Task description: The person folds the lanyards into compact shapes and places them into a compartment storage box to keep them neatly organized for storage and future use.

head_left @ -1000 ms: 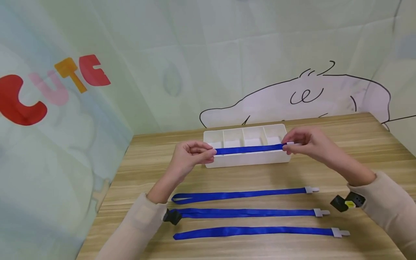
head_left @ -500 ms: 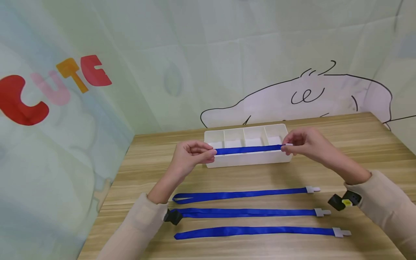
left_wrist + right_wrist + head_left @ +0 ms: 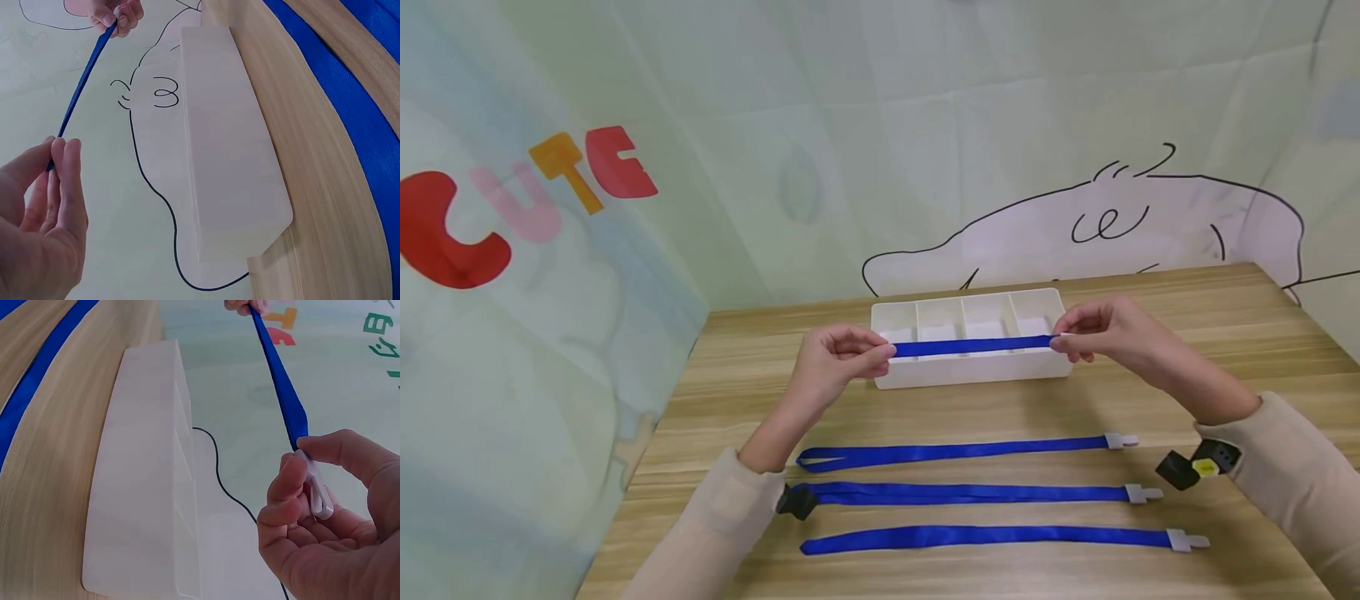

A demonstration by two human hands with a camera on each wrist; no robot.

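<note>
A blue lanyard (image 3: pixel 973 346) is stretched level between my two hands, above the near side of a white divided box (image 3: pixel 970 369). My left hand (image 3: pixel 841 360) pinches one end between thumb and fingers. At the other end my right hand (image 3: pixel 1101 329) pinches the strap where it meets the white plastic clip (image 3: pixel 320 499), which hangs inside the curled fingers in the right wrist view. The strap (image 3: pixel 81 84) also shows edge-on in the left wrist view, apart from the box.
Three more blue lanyards lie in rows on the wooden table (image 3: pixel 737 392): a far one (image 3: pixel 955 450), a middle one (image 3: pixel 970 493) and a near one (image 3: pixel 985 535). Their white clips point right. A printed cloth (image 3: pixel 775 167) hangs behind the table.
Both hands keep their pinch on the lanyard and stay almost in place. The right hand has turned slightly, so its white clip shows less in the head view.
</note>
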